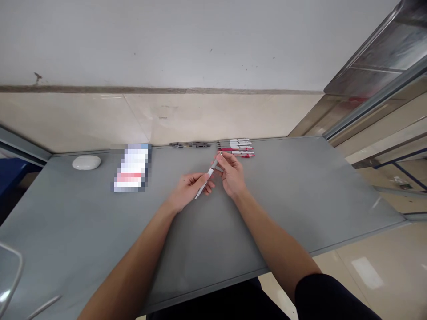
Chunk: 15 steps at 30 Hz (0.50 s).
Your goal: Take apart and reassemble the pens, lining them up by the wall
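One left hand point(191, 188), right hand point(231, 174): fingers pinching slim white-and-grey pen point(211, 171), likely steadying it.
Slim white-and-red pens point(235, 149): aligned, seemingly for order.

Gray desk point(300, 186) is carrying several things. White oval object point(86, 162) is sitting toward left; blurred flat rectangle point(131, 168) is lying near it. Dark pens point(191, 145) are resting along back edge; white and red pens point(233, 149) are lying just right, in row.
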### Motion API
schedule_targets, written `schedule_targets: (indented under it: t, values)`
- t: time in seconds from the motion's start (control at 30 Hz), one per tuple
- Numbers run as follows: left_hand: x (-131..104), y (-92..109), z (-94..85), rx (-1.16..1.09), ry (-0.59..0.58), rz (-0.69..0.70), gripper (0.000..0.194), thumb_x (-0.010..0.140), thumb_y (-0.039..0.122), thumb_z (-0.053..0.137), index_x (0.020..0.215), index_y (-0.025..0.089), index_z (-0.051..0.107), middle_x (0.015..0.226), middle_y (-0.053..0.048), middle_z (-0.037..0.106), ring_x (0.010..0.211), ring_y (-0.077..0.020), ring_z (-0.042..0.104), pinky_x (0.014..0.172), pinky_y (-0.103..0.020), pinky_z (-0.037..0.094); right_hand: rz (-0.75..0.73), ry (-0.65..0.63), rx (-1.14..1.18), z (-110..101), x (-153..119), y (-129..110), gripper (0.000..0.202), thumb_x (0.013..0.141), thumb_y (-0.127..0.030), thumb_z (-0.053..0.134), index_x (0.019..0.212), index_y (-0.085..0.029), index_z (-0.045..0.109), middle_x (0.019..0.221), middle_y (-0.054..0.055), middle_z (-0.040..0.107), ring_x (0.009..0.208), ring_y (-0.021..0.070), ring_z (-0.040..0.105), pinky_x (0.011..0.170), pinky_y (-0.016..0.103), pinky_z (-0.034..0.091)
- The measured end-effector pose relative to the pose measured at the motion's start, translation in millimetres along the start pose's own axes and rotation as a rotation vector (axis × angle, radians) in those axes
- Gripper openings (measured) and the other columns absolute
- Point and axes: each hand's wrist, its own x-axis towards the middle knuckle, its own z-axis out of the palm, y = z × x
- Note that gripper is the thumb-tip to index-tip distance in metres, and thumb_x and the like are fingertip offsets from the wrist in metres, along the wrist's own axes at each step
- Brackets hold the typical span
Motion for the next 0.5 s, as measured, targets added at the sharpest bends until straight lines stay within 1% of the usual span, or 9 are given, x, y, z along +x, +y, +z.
schedule_targets:
  t: [0.1, 0.2, 0.27, 0.33, 0.4, 0.5]
  values:
    - [0.3, -0.1, 0.6, 0.01, 0.054, 0.036, 0.035, 0.082, 0.05, 0.067, 0.087, 0.016, 0.072, 0.079, -0.004, 0.069, 0.066, -0.0132, 0.06, 0.07, -0.028, 0.051, -0.007, 0.022, 0.004, 1.1, -0.2, -1.0, 0.024, 0.064, -0.034, 0.082, 0.08, -0.024, 0.068, 0.084, -0.003, 0.066, 0.075, 0.0118, 0.064, 0.062, 0.025, 0.056]
    - [1.0, -1.5, 1.2, -0.028, 0.069, 0.051, 0.032, 0.077, 0.043, 0.074, 0.095, 0.017, 0.072, 0.075, -0.002, 0.068, 0.065, -0.0133, 0.061, 0.068, -0.029, 0.052, -0.011, 0.044, 0.001, 2.2, -0.9, -1.7, 0.024, 0.063, -0.035, 0.082, 0.079, -0.024, 0.068, 0.087, -0.003, 0.065, 0.074, 0.0111, 0.062, 0.062, 0.025, 0.057]
    - [1.1, -2.2, 1.3, -0.038, 0.073, 0.048, 0.032, 0.077, 0.043, 0.074, 0.095, 0.017, 0.072, 0.074, -0.002, 0.067, 0.065, -0.0141, 0.062, 0.067, -0.03, 0.052, -0.009, 0.044, -0.007, 2.3, -1.5, -1.9, 0.024, 0.064, -0.035, 0.082, 0.08, -0.025, 0.068, 0.087, -0.003, 0.066, 0.074, 0.0111, 0.061, 0.062, 0.025, 0.057]
    - [0.4, -2.4, 1.1, -0.047, 0.049, 0.041, 0.033, 0.08, 0.046, 0.07, 0.09, 0.015, 0.071, 0.075, -0.003, 0.068, 0.065, -0.0149, 0.062, 0.067, -0.031, 0.053, -0.001, 0.018, -0.007, 1.9, -2.2, -2.0, 0.024, 0.065, -0.035, 0.081, 0.083, -0.025, 0.069, 0.088, -0.003, 0.067, 0.076, 0.0116, 0.063, 0.062, 0.025, 0.056]
    - [-0.8, -2.3, 1.0, -0.077, -0.011, 0.013, 0.036, 0.083, 0.05, 0.065, 0.09, 0.015, 0.07, 0.077, -0.005, 0.068, 0.066, -0.0157, 0.063, 0.069, -0.032, 0.053, 0.018, -0.017, 0.001, 1.2, -2.5, -2.4, 0.024, 0.067, -0.035, 0.08, 0.087, -0.025, 0.071, 0.089, -0.002, 0.069, 0.077, 0.0124, 0.064, 0.062, 0.025, 0.055]
    - [-2.4, -2.4, 1.1, -0.1, -0.062, -0.042, 0.04, 0.084, 0.054, 0.062, 0.09, 0.015, 0.07, 0.08, -0.006, 0.069, 0.068, -0.0159, 0.063, 0.068, -0.031, 0.052, 0.032, -0.033, 0.015, 0.3, -2.4, -2.9, 0.024, 0.067, -0.034, 0.08, 0.088, -0.024, 0.072, 0.085, -0.001, 0.069, 0.074, 0.0125, 0.064, 0.061, 0.025, 0.055]
